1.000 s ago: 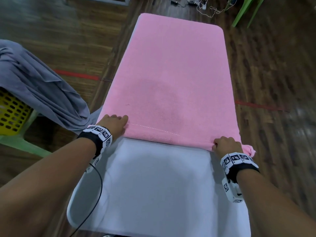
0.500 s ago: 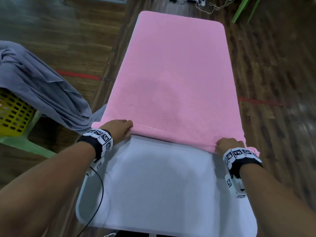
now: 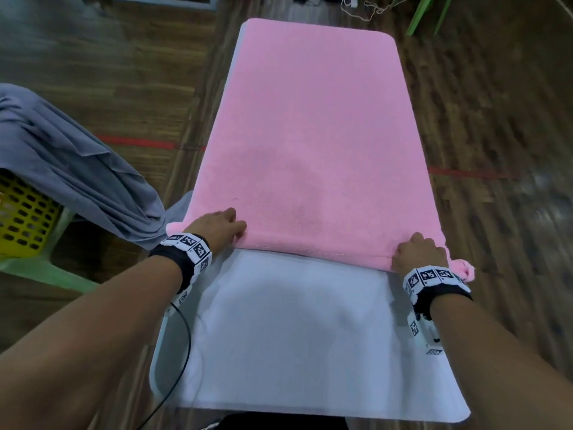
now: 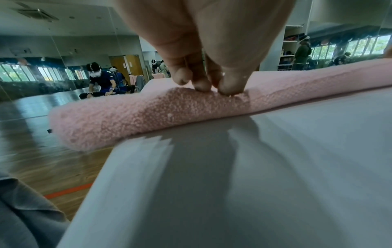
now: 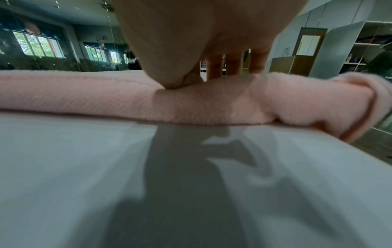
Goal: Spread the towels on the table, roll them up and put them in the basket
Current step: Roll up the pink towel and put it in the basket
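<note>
A pink towel (image 3: 310, 135) lies spread along the white table (image 3: 294, 336), and its near edge is turned over into a thin roll (image 4: 148, 114). My left hand (image 3: 217, 226) is on the roll's left end, fingertips (image 4: 201, 85) and thumb curled down into the pile. My right hand (image 3: 417, 251) grips the right end, thumb on the near side and fingers (image 5: 214, 67) over the top. The roll's right tip (image 5: 350, 109) sticks out past the table's edge. A grey towel (image 3: 71, 169) hangs over the yellow basket (image 3: 21, 218) at the left.
The basket stands on a green plastic seat (image 3: 46, 271) left of the table. Green chair legs (image 3: 424, 13) and cables (image 3: 356, 3) are on the wooden floor beyond the far end. In the left wrist view, other people (image 4: 101, 80) sit far off.
Both hands have turned the near edge of the pink towel a little further over. The stitched hem line has moved from the top of the fold down to its near side.
</note>
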